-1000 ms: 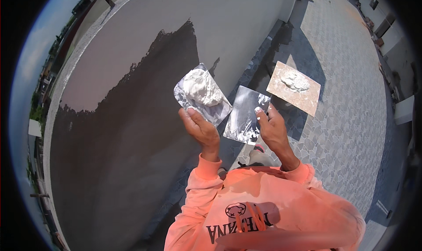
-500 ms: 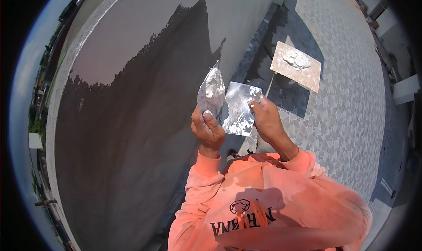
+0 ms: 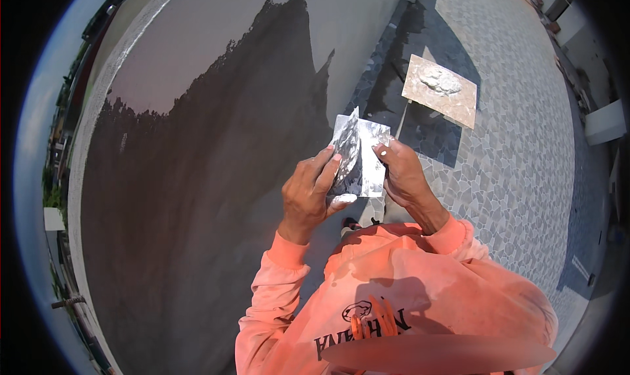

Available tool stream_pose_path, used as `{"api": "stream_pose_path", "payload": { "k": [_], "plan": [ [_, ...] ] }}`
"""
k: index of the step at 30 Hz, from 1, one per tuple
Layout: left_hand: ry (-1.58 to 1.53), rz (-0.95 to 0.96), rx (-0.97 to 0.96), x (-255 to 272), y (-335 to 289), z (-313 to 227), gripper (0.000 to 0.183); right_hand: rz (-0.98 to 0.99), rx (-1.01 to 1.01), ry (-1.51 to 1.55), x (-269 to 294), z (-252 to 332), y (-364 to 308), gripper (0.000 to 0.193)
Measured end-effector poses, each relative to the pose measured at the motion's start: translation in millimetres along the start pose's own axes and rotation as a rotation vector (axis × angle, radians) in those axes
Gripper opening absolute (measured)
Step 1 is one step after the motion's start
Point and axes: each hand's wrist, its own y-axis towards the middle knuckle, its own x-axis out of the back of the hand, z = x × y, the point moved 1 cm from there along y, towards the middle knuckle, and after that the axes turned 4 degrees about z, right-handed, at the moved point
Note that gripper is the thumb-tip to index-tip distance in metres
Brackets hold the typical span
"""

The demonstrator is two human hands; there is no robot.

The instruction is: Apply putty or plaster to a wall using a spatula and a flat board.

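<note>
My left hand (image 3: pixel 307 192) is closed on a thin metal putty spreader (image 3: pixel 348 153), its fingers along one face and its white-smeared thumb held below. This spreader stands tilted against a second flat metal putty spreader (image 3: pixel 375 162). At the right edge of that second sheet, my right hand (image 3: pixel 408 177) grips it with the thumb on top. White paste streaks both sheets, and both thumbs carry some. Whether paste lies between the sheets I cannot make out.
To the left rises a wall (image 3: pixel 197 230), its dark area ending in a jagged edge against a paler part. Ahead right, a tan board (image 3: pixel 459 106) bears a heap of white paste (image 3: pixel 440 80). Stone-patterned paving (image 3: pixel 518 145) runs along the right.
My left hand has turned over, bringing its spreader right onto the other one. The white lump seen on the left spreader no longer shows. My right hand has barely moved.
</note>
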Motion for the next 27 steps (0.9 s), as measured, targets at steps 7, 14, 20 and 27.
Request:
{"api": "stream_pose_path", "payload": {
  "k": [7,14,20,27],
  "plan": [
    [0.065,0.095,-0.012,13.4,-14.4,-3.6,0.067,-0.002,-0.069,0.125,-2.7,-5.0,-7.2,0.027],
    [0.137,0.183,-0.009,28.9,-28.7,-0.3,0.065,-0.044,-0.119,0.173,-6.7,-13.2,-10.8,0.027],
    [0.232,0.187,-0.028,34.9,-37.8,2.1,0.053,-0.036,-0.121,0.165,-13.1,-11.6,-13.1,0.027],
    [0.330,0.194,0.119,42.9,-63.2,3.4,0.048,-0.015,-0.155,0.157,-7.4,-3.3,10.2,0.021]
  ]
}}
